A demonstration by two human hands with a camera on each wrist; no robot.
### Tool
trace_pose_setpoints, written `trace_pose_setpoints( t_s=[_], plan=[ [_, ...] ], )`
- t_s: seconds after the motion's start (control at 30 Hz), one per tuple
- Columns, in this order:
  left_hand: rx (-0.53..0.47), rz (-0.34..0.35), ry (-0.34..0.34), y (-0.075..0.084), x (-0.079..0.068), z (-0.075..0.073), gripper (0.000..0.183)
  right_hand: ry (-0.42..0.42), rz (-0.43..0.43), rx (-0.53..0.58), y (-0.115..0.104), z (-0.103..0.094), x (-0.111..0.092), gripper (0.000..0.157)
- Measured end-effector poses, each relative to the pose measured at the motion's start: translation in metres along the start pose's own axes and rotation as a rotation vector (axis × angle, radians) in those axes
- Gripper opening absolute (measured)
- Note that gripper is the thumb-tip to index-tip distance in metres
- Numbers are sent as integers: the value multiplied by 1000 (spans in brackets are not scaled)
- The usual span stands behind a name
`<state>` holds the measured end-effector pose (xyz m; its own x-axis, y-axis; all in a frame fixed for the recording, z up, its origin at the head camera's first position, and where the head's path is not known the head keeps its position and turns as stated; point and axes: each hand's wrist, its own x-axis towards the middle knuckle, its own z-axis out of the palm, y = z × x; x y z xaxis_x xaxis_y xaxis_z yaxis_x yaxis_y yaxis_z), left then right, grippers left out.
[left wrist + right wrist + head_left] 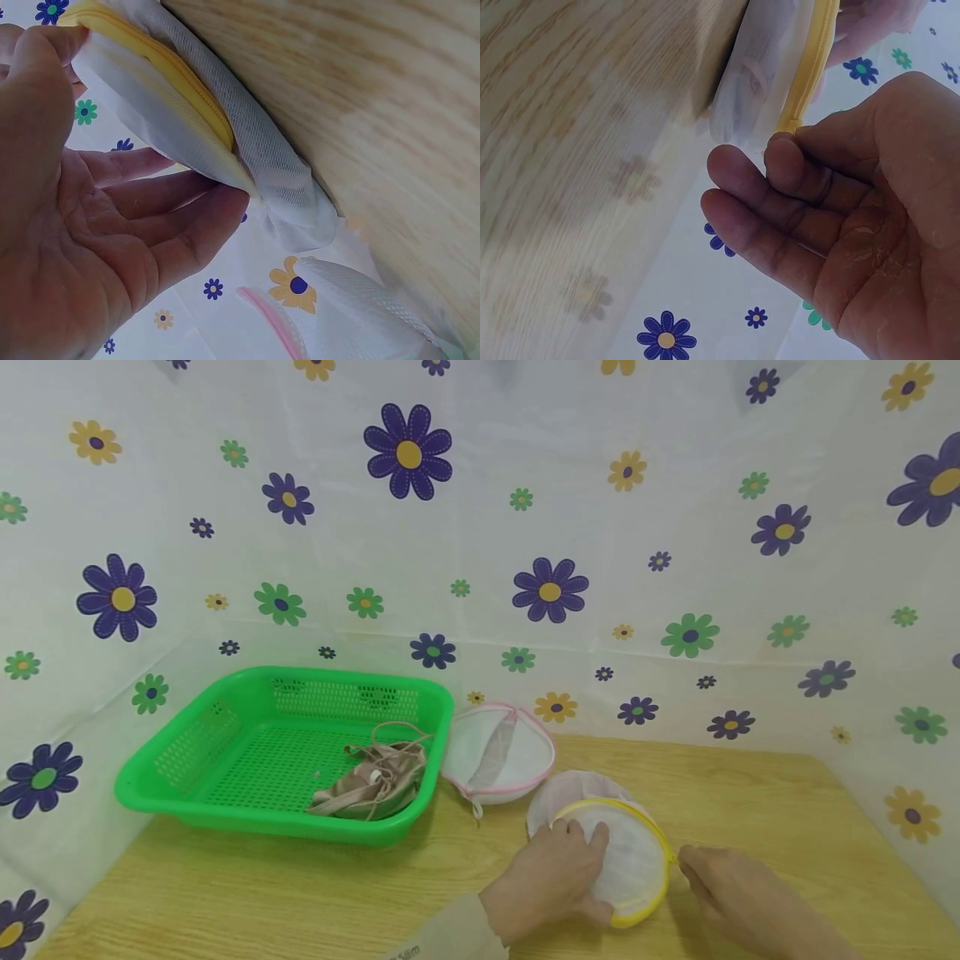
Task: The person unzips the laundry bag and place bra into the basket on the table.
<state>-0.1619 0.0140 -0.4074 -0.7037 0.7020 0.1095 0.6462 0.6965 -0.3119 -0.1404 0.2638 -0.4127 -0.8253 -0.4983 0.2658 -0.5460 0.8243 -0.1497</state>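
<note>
A white mesh laundry bag with a yellow zipper rim (pixel 630 860) lies on the wooden table, right of centre. My left hand (pixel 551 881) grips it across the top; in the left wrist view the thumb holds the yellow zipper edge (pixel 180 75) and the fingertips (pixel 225 202) hold the opposite edge. At the bag's right side, my right hand (pixel 738 889) pinches the zipper at its slider between thumb and forefinger. The other right-hand fingers (pixel 742 217) are loosely bent beside the bag. The small zipper pull is mostly hidden by the fingertips.
Behind and left stands a second white mesh bag with pink trim (pixel 498 756), touching or very near a green plastic basket (pixel 281 831). A brownish drawstring cloth item (pixel 375 785) lies in the basket. A flower-printed sheet (pixel 480 535) hangs around the table (pixel 765 802).
</note>
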Motion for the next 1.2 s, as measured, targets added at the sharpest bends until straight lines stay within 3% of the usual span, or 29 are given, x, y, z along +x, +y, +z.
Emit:
trace_pose_setpoints(
  t_s=[0.33,0.93,1.2],
  plan=[
    [43,-4,51,0,-3,-1,86,-9,-13,7,-1,1,-2,38],
    [63,2,77,1,-1,1,85,-99,32,31,-2,-1,-4,36],
    [54,-3,69,2,-2,1,85,-81,4,59,-2,0,-5,39]
  ],
)
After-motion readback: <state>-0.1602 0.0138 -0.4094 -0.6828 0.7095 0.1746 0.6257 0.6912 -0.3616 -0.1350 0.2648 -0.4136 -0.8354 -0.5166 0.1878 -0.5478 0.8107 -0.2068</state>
